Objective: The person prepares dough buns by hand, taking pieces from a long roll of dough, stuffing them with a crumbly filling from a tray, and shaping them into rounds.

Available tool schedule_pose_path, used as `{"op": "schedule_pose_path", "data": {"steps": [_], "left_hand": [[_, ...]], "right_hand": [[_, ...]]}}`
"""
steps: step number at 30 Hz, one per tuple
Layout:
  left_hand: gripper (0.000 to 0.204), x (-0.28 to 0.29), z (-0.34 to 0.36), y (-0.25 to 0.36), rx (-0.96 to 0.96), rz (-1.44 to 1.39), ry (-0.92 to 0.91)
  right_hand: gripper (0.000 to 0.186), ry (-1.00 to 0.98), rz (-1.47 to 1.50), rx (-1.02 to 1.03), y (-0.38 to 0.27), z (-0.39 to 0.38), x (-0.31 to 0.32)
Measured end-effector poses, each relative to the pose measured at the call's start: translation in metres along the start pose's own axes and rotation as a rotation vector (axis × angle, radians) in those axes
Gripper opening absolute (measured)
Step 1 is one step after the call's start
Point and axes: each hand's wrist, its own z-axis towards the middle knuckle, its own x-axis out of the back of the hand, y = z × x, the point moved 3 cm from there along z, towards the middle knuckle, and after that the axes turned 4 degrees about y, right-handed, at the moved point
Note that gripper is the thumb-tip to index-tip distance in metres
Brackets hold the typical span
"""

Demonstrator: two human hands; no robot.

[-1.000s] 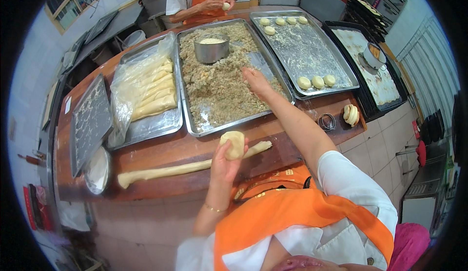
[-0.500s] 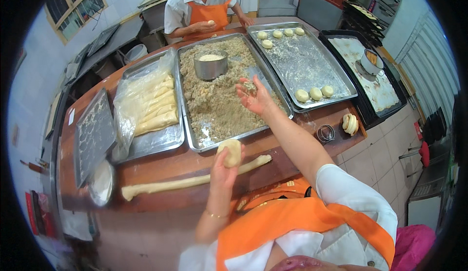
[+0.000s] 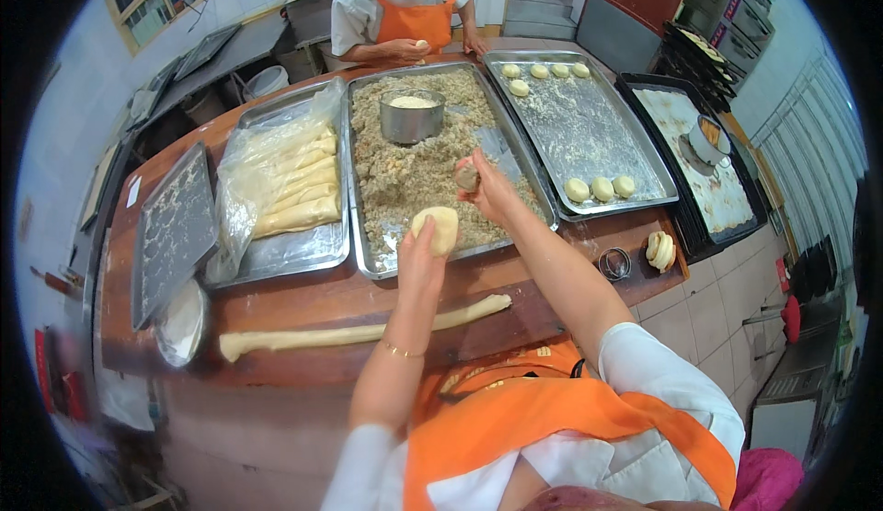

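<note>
My left hand [image 3: 420, 267] holds up a flat round of pale dough [image 3: 436, 229] over the near edge of the filling tray. Just to its right, my right hand [image 3: 487, 189] is closed round a greyish lump of filling [image 3: 467, 176]. Below both hands the wide metal tray [image 3: 386, 270] carries a bed of loose, crumbly filling [image 3: 405, 184]. A round metal tin [image 3: 411, 125] with pale crumbs in it stands in that filling. Across the table in front of me lies a long rope of dough [image 3: 368, 333], passing behind my left forearm.
Left, a tray [image 3: 294, 267] holds dough rolls [image 3: 299, 200] under plastic, beside a floured board [image 3: 179, 235] and a flour bowl [image 3: 184, 327]. Right, a tray [image 3: 589, 143] bears several dough balls. Metal rings [image 3: 614, 263] and coiled dough [image 3: 660, 252] sit near the corner. A co-worker [image 3: 409, 28] stands opposite.
My right hand has moved down and left, its fingers closing round the filling that lay in the open palm. My left hand has lifted the dough round toward it.
</note>
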Motion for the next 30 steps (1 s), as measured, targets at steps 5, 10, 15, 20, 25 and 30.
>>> {"op": "schedule_pose_path", "data": {"steps": [5,10,15,20,25,30], "left_hand": [[0.028,-0.008,0.044,-0.012,-0.017,-0.063,0.059],[0.032,-0.009,0.053,-0.012,0.035,-0.169,0.067],[0.029,-0.002,0.051,-0.008,-0.013,-0.175,-0.085],[0.019,-0.015,0.034,-0.003,-0.102,-0.071,-0.016],[0.018,-0.005,0.027,-0.004,-0.119,-0.131,0.028],[0.017,-0.002,0.026,-0.006,-0.106,-0.087,0.033]], "right_hand": [[0.027,-0.139,-0.58,0.456,-0.01,-0.029,-0.036],[0.035,-0.093,-1.38,0.935,-0.004,-0.057,-0.045],[0.029,-0.13,-1.065,0.711,-0.014,-0.063,-0.056],[0.022,-0.087,-1.089,0.858,-0.004,-0.064,-0.055],[0.025,-0.147,-1.146,0.789,-0.001,-0.069,-0.058],[0.029,-0.165,-1.121,0.941,0.001,-0.074,-0.053]]}}
